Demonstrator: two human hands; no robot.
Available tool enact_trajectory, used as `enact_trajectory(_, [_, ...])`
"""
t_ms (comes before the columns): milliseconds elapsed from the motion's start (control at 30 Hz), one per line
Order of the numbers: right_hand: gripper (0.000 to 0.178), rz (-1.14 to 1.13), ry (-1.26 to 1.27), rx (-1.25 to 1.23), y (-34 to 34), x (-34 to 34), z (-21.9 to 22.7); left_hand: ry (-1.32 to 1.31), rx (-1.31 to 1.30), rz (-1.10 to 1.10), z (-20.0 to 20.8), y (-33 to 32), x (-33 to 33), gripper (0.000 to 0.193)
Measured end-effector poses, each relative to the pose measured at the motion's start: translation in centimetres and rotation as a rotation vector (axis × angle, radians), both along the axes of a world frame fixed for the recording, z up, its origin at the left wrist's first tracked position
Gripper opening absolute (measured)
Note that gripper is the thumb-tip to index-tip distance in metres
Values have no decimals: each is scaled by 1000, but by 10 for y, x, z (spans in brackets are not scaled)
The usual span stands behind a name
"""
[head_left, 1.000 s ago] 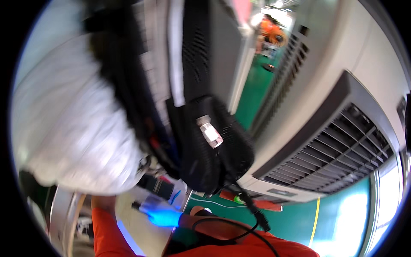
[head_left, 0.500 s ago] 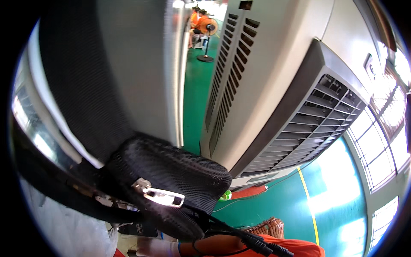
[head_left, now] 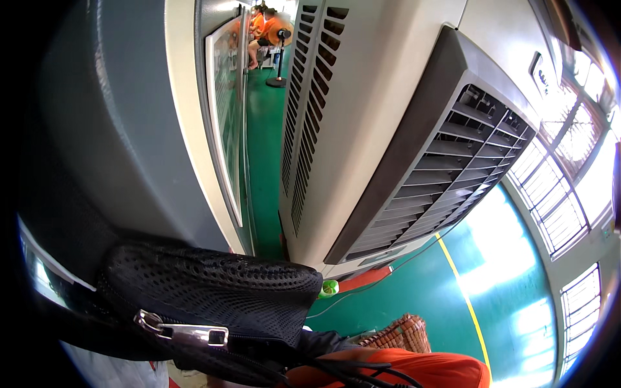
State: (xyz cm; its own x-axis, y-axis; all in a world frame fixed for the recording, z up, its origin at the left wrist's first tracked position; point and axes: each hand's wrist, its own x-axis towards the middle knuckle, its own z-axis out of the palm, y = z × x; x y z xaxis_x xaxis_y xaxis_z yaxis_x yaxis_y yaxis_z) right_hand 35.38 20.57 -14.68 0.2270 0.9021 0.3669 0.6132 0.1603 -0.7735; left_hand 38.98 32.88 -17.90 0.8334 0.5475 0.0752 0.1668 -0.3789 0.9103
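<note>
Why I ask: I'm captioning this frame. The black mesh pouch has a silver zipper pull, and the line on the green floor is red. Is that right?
Not quite: the line on the green floor is yellow, not red, as the head view shows. The black mesh pouch does have a silver zipper pull.

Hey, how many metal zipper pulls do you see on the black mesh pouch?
1: the silver zipper pull sits low on the left part of the black mesh pouch. Others may be hidden on sides facing away.
</note>
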Motion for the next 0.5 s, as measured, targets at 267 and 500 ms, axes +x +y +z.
enact_trajectory(267, [20, 24, 22, -14, -1, -4, 1, -57, -87, 284, 3, 69, -4, 37])
enact_trajectory(500, [20, 225, -11, 16, 55, -24, 12, -196, -236, 656, 26, 170, -27, 37])
